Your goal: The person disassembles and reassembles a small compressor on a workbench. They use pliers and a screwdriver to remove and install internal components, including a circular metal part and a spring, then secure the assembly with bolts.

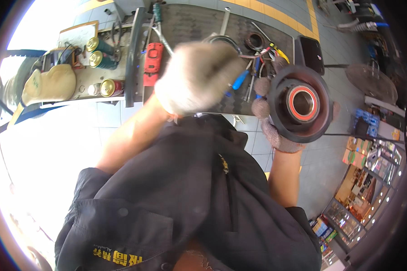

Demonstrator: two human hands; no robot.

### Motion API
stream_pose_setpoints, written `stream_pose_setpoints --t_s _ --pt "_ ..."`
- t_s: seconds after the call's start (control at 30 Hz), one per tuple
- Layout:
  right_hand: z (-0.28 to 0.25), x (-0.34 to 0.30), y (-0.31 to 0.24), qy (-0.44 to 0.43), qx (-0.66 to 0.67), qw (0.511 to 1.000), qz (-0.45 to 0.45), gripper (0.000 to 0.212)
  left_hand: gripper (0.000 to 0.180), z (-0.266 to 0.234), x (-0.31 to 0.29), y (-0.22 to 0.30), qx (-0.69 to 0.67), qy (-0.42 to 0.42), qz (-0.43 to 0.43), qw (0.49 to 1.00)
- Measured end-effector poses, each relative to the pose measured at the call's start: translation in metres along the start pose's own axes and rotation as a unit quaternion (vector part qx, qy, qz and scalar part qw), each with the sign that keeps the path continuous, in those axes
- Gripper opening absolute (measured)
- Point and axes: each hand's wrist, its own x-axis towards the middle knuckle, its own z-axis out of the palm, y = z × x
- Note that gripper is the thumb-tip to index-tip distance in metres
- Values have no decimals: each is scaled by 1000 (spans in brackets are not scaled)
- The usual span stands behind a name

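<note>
My right hand (279,139), in a grey-white knit glove, grips a black round pulley (323,105) from below and its left side. The pulley's open face is turned up toward me. A bearing with an orange-red seal (293,100) sits in its centre. My left hand (203,77), in a pale glove, is raised over the workbench, left of the pulley and apart from it. Motion smears its fingers, so I cannot make out whether they hold anything. Partly behind that hand lies a dark metal ring (227,40).
On the dark workbench mat (190,22) lie a red tool (153,63), a blue-handled screwdriver (242,79), a dark cylindrical ring (255,40) and yellow-handled pliers (281,55). A black phone (310,54) rests at the right edge. Several cans (102,59) stand on the left-hand surface.
</note>
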Motion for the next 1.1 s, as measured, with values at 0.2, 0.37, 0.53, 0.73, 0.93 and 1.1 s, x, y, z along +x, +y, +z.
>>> stream_pose_setpoints --t_s 0.2,0.37,0.53,0.73,0.93,1.1 --pt "6 -49 -2 58 -25 997 -42 127 38 87 -13 -2 89 -539 -4 837" --pt "9 -84 12 119 -49 988 -88 131 48 184 -61 -4 56 -699 149 697" --pt "22 -82 6 234 -130 962 -55 126 41 250 -140 36 86 -675 296 670" --pt "18 -46 -20 289 -217 932 -11 135 33 262 -180 40 139 -665 333 654" --pt "2 -24 -14 288 -411 862 -72 149 22 150 -114 -69 -16 -529 -62 847" --pt "-24 -20 7 336 -512 778 -138 155 24 33 -58 -53 -254 -131 -271 919"
